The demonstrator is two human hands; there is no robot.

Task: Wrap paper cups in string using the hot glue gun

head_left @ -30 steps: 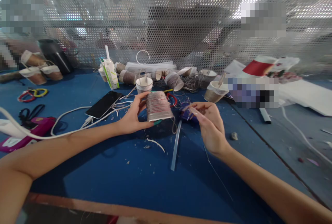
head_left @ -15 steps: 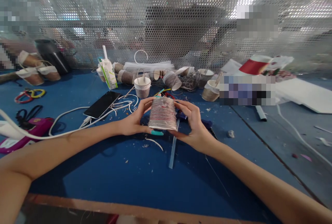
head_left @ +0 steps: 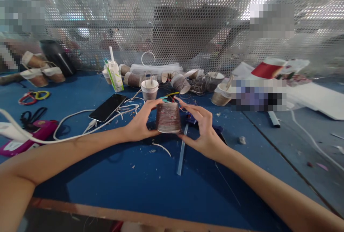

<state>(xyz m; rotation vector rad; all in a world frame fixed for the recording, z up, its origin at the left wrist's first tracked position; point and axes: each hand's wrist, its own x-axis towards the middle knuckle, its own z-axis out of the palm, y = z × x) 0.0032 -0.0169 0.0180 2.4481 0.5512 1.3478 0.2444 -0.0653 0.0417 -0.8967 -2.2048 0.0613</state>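
While the left hand grips the cord-wrapped cup at the frame's centre, the right hand curves beside it, thumb and fingers spread, contact unclear, above the blue worktop.

"How is the cord-wound cup coloured?"
"It is ringed in brown and dull red."
"And the rest?"
"The tabletop is coloured deep blue; the drink carton is patterned in white and green; the grey screen is dotted with round holes."
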